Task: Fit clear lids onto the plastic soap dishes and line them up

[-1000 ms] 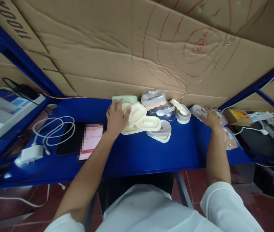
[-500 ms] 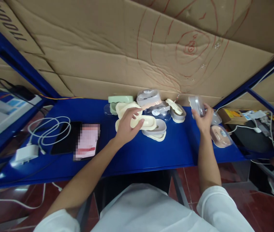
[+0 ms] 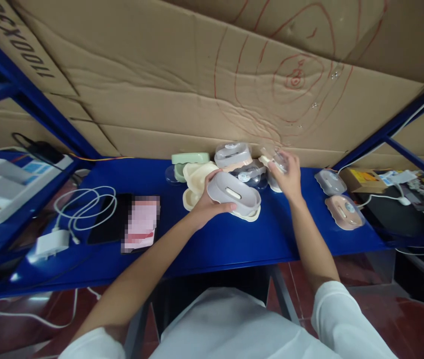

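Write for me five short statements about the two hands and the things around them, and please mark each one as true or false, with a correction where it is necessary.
1. The left hand holds a grey dish. True.
2. The right hand is empty. False: it holds a clear cover.
3. A white charger lies on the left side of the blue table. True.
4. The pink box is between the hands. False: the pink box is to the right of both.
5. Red curved lines are drawn on the cardboard. True.
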A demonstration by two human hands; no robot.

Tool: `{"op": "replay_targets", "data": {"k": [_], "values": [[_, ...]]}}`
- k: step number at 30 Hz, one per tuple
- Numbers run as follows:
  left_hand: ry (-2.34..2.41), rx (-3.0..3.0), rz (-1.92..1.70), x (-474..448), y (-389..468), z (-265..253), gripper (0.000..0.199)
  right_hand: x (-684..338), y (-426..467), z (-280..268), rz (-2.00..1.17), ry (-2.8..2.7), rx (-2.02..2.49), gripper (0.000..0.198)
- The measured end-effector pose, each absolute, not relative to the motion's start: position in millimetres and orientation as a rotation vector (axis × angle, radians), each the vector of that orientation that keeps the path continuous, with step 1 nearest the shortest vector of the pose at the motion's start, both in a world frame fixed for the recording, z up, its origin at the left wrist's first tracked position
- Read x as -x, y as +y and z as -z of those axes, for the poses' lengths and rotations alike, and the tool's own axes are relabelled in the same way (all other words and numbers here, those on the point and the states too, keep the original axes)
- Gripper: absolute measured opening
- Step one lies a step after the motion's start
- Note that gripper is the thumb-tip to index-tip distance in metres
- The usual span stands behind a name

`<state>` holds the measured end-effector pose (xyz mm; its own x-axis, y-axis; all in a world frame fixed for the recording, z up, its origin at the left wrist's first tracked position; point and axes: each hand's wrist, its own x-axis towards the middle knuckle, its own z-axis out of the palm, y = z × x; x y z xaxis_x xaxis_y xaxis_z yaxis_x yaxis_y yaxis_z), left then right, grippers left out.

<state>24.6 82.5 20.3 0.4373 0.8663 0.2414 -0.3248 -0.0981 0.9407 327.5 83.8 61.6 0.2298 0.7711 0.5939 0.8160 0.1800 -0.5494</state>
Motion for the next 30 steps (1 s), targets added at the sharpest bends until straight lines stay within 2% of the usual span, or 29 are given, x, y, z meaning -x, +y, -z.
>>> {"op": "replay_targets", "data": {"k": [4,9,13,17,21,24,26,28,30], "values": [[0.579,-1.286,-1.122,-27.8,86.7,-12.8,0.112,-347.3,107.1,-45.1,0.056,-1.51,1.918,0.07],[0.569,-1.266,-1.095,-29.3,89.8,-1.4,0.112,-352.8,105.1,-26.0,0.091,-1.632,1.901,0.068],[0.551,-1.277,-1.085,-31.0,86.6,-0.7,0.116,-351.0,94.7,-37.7,0.152,-1.517,1.875,0.068],[0.591,-1.275,-1.154,-31.5,82.6,-7.8,0.112,-308.1,68.6,-54.7,0.195,-1.764,1.564,0.069],[0.63,-1.267,-1.187,-23.5,84.3,-20.3,0.109,-242.1,40.5,-55.0,-0.15,-2.156,1.072,0.061],[0.602,-1.322,-1.183,-18.8,87.7,-26.0,0.113,-219.9,33.6,-49.4,-0.326,-1.994,1.013,0.044],[0.548,-1.362,-1.157,-20.5,88.4,-24.8,0.115,-225.6,35.8,-47.2,-0.352,-1.763,1.075,0.04],[0.489,-1.36,-1.118,-25.3,87.6,-20.3,0.118,-242.8,41.4,-47.1,-0.232,-1.515,1.16,0.042],[0.464,-1.33,-1.114,-29.9,86.3,-15.5,0.118,-264.6,50.4,-48.2,0.022,-1.367,1.248,0.044]]}}
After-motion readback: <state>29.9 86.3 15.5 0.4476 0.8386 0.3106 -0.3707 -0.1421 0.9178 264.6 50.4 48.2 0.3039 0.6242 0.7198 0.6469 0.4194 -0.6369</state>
